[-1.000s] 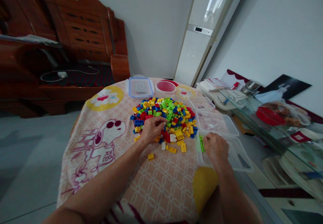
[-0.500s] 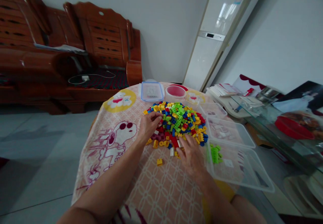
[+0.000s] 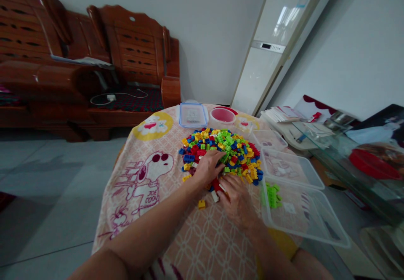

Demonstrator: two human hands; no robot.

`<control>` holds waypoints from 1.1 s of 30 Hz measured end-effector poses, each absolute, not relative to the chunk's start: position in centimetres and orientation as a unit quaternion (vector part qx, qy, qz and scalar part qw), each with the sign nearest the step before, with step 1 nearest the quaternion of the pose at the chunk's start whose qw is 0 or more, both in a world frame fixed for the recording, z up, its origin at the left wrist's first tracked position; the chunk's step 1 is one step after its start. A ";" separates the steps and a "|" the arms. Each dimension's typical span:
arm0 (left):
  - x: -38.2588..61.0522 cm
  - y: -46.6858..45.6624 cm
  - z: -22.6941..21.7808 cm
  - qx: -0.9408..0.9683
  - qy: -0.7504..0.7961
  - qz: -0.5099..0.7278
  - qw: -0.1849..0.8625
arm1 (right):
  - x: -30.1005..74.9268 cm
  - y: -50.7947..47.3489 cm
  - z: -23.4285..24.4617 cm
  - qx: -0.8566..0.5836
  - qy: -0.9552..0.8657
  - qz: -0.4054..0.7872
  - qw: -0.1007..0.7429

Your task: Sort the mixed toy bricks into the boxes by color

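A heap of toy building bricks (image 3: 243,162) in red, yellow, blue, green and white is spread on the cloth-covered table. My left hand (image 3: 208,165) reaches over the heap's middle, its fingers bent together near the green bricks (image 3: 226,145); whatever lies between the fingertips is hidden. Close beside it, my right hand (image 3: 236,200) rests at the heap's near edge, fingers slightly apart and bent over bricks. A white brick (image 3: 215,196) lies by its thumb. One loose yellow brick (image 3: 201,204) sits apart, nearer to me.
Clear plastic trays (image 3: 315,219) stand at the table's right side; green bricks (image 3: 272,196) lie in the nearest one. At the back are a blue-rimmed lidded box (image 3: 193,116) and a pink round bowl (image 3: 222,115). A glass-topped stand (image 3: 334,145) is at far right.
My left hand has moved right, from the heap's left side to its middle, uncovering blue and red bricks there. My right hand has shifted little, its fingers drawn closer together; the white brick is tilted differently.
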State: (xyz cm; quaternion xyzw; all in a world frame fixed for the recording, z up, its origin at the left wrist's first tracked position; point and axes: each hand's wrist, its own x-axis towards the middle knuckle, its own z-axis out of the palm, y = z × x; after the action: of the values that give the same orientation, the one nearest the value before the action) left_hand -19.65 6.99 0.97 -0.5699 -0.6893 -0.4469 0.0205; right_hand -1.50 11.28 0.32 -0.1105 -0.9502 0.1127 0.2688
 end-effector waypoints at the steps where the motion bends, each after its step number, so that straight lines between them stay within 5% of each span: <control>1: -19.6 7.3 0.8 -0.569 -0.700 -0.432 0.023 | -1.5 11.3 0.2 -0.111 -0.951 0.110 0.267; 11: -19.2 6.7 1.5 -0.534 -0.689 -0.489 0.024 | -1.1 11.0 0.9 -0.117 -0.952 0.099 0.265; 22: -17.5 5.8 2.3 -0.580 -0.636 -0.507 -0.036 | 5.8 18.6 4.1 -0.242 -0.885 0.039 0.395; 27: -16.8 6.0 2.2 -0.572 -0.637 -0.513 -0.063 | 10.6 23.1 3.2 -0.388 -0.854 0.004 0.347; 33: -15.9 6.2 1.9 -0.590 -0.615 -0.517 -0.077 | 10.4 23.1 2.1 -0.381 -0.863 0.063 0.325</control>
State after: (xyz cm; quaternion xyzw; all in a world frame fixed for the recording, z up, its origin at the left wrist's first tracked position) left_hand -15.87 6.18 1.90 -0.5900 -0.6152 -0.5172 -0.0772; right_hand 10.38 23.07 2.12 -0.3807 -0.8635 0.0630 0.3248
